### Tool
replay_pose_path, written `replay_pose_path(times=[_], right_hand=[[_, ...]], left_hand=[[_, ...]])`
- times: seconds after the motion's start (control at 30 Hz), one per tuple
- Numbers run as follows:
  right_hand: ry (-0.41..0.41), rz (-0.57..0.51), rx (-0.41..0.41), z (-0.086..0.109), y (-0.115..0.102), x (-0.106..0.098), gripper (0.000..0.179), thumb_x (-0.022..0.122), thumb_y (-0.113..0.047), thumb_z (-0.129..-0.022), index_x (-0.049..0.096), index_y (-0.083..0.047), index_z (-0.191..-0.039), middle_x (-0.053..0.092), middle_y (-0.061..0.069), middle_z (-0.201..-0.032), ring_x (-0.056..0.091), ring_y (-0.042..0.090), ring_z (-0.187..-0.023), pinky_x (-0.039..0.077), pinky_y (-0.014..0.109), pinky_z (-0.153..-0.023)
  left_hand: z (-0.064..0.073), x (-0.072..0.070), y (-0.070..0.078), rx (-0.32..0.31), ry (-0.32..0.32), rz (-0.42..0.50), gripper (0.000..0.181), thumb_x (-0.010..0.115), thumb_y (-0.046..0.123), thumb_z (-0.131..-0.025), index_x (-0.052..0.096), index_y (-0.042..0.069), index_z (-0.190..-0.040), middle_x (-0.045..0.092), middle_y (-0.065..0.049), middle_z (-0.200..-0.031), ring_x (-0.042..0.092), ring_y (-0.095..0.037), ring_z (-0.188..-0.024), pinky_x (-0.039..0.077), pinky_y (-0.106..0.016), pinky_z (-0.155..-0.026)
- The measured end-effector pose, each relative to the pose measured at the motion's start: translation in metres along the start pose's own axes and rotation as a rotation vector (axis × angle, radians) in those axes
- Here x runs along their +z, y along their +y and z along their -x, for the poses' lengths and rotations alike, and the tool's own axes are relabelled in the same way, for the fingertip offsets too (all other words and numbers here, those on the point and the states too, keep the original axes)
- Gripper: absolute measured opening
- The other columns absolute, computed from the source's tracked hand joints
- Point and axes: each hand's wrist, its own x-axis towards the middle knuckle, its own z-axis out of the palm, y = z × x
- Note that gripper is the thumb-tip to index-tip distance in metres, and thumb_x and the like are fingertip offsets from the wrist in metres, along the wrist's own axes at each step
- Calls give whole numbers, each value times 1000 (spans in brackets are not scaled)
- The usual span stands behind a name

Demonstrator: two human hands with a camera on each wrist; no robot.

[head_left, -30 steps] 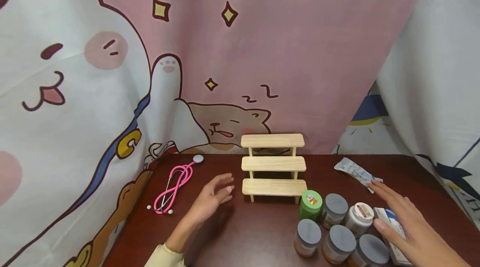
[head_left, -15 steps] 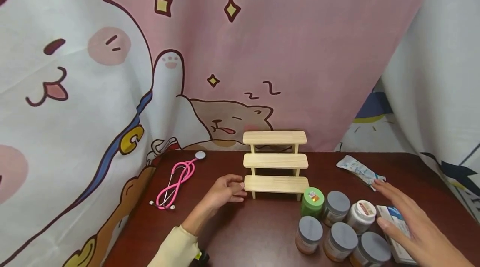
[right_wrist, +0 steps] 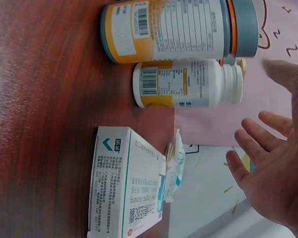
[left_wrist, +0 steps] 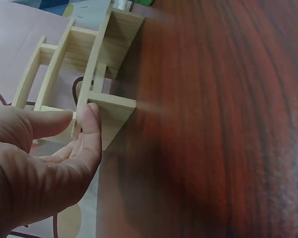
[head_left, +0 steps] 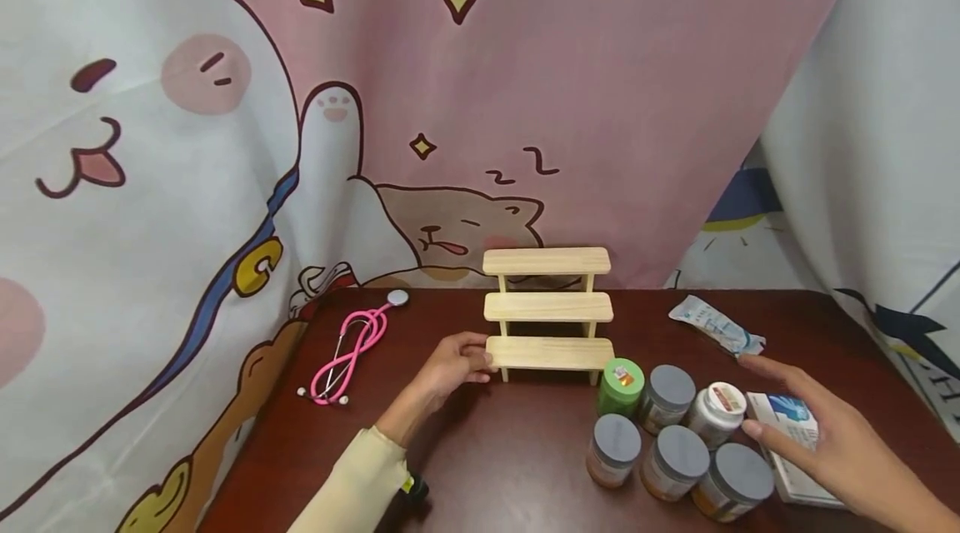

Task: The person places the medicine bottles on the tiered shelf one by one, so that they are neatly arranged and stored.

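Note:
My left hand [head_left: 448, 368] pinches the left end of the lowest step of a three-tier wooden display stand [head_left: 550, 352]. In the left wrist view the thumb [left_wrist: 52, 122] lies on one face of the step and the fingers on the other. The right hand [head_left: 836, 433] hovers with spread fingers over a white medicine box [head_left: 783, 415], holding nothing. Just left of that hand is a white pill bottle [head_left: 716, 415]; the right wrist view shows the bottle [right_wrist: 181, 84] apart from the fingers.
Several grey-lidded jars [head_left: 673, 462] and a green-lidded jar [head_left: 621, 387] cluster in front of the stand's right end. Behind them lies a white and blue packet [head_left: 716, 323]. A pink stethoscope [head_left: 356, 350] lies at the left. A printed curtain [head_left: 615, 100] hangs behind the table.
My left hand has moved right to the stand and taken hold of its lowest step. The right hand stays over the box, its fingers slightly shifted. The head view has tilted a little.

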Motion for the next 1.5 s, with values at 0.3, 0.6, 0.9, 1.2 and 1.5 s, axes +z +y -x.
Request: replay_pose_path(times=[0.3, 0.6, 0.9, 1.2, 1.5], right_hand=[[-12, -2, -54, -5, 10, 5, 89, 84, -52, -87, 42, -25, -160, 56, 15, -152, 53, 12, -131, 55, 45, -94], [-12, 1, -59, -11, 12, 7, 74, 83, -51, -88, 54, -30, -152, 63, 0, -145, 62, 1, -117, 59, 48, -86], [13, -23, -71, -11, 15, 10, 58, 87, -43, -87, 65, -30, -139, 65, -22, -125, 54, -19, -102, 55, 22, -72], [-4, 22, -17, -17, 12, 6, 54, 86, -45, -88, 70, -21, -133, 72, 14, -130, 47, -21, -97, 52, 23, -70], [13, 39, 21, -25, 8, -5, 65, 83, -48, -90, 65, -8, -137, 64, 33, -137, 64, 51, -113, 56, 69, -78]], left_hand=[[-2, 7, -5, 11, -3, 3, 36, 60, -7, -100, 55, -13, -135, 71, -26, -109, 73, -17, -82, 67, -37, -80], [-4, 4, -6, 7, 3, 47, 36, 57, -8, -101, 53, -11, -136, 69, -25, -109, 74, -19, -86, 66, -31, -78], [-6, 4, -7, -18, -8, 85, 37, 59, -6, -101, 52, -11, -137, 69, -21, -105, 74, -17, -84, 63, -26, -74], [-4, 0, -6, -45, -36, 107, 39, 60, -5, -101, 51, -10, -139, 67, -14, -101, 73, -15, -83, 59, -22, -71], [-6, -2, -7, -53, -58, 126, 38, 60, -5, -101, 51, -10, -137, 68, -16, -104, 73, -16, -84, 62, -25, -76]])
